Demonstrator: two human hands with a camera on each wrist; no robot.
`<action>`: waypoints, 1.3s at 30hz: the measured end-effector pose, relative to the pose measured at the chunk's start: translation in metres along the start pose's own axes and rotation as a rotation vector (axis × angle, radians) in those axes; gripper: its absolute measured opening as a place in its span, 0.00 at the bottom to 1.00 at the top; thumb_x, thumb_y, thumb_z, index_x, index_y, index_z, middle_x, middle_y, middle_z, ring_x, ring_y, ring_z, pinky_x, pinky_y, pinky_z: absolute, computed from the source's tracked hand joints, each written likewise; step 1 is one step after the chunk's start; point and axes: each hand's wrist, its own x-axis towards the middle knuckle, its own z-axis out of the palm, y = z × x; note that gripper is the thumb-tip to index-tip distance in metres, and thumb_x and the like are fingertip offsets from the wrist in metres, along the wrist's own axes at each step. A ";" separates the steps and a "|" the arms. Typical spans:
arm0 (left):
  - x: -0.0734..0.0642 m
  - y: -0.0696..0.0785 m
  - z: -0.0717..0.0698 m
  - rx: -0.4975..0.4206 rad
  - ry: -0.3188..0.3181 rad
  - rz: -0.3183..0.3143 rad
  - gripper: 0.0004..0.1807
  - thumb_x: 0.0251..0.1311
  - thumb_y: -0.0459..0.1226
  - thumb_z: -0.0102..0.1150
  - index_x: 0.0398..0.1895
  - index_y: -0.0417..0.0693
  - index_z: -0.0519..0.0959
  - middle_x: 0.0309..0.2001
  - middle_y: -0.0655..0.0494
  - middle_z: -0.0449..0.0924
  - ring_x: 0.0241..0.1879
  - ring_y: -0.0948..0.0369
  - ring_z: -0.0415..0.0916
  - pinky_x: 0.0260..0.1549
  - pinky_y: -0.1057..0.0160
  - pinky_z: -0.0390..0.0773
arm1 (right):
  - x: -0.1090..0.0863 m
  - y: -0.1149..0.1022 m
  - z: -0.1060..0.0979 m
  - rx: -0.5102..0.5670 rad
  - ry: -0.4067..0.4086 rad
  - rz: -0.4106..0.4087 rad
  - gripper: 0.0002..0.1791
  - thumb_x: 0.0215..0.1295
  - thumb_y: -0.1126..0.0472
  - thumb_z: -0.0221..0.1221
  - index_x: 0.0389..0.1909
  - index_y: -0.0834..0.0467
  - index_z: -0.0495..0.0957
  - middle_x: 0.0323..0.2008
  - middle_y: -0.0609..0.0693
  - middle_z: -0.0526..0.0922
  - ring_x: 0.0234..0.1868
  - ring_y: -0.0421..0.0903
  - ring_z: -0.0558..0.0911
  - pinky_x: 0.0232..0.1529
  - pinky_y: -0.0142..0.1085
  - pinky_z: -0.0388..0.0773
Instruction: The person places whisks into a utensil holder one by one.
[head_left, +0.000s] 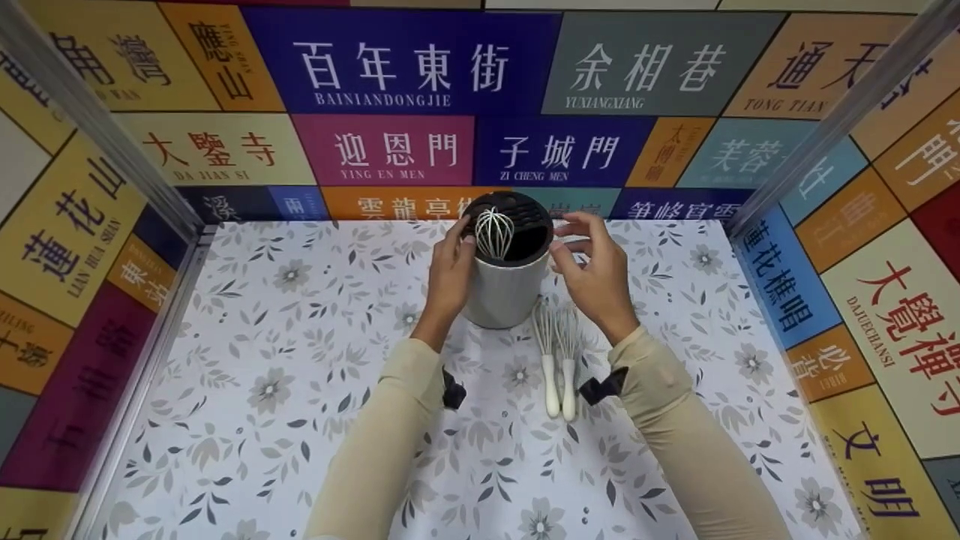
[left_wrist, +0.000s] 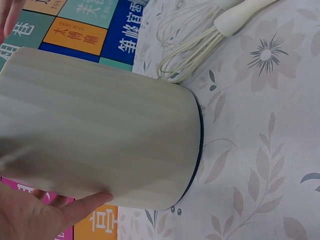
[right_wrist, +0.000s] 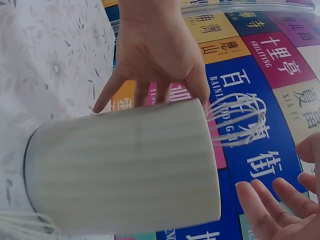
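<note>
A pale cylindrical utensil holder (head_left: 505, 294) with a dark slotted top stands upright on the table. The wire head of one whisk (head_left: 494, 229) sticks up out of its left side; the rest of that whisk is hidden inside. My left hand (head_left: 451, 274) touches the holder's left side near the rim, its fingers fairly straight, as the right wrist view also shows. To the right of the rim, my right hand (head_left: 595, 274) hovers with loosely bent fingers and nothing held. Below it lie two whisks (head_left: 556, 356) side by side, white handles towards me.
The table (head_left: 315, 450) has a leaf-and-flower cover. Panels printed with large characters form a back wall (head_left: 397, 67) just behind the holder, and a left wall (head_left: 67, 240) and right wall (head_left: 885, 300). A dark strap (head_left: 604, 387) is on the right sleeve.
</note>
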 end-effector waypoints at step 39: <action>0.003 -0.004 0.000 0.000 0.024 0.009 0.25 0.79 0.52 0.42 0.76 0.65 0.67 0.52 0.49 0.70 0.55 0.55 0.68 0.59 0.50 0.69 | -0.097 0.130 -0.010 -0.043 -0.127 0.553 0.39 0.65 0.39 0.66 0.69 0.53 0.64 0.48 0.57 0.80 0.40 0.60 0.87 0.35 0.45 0.86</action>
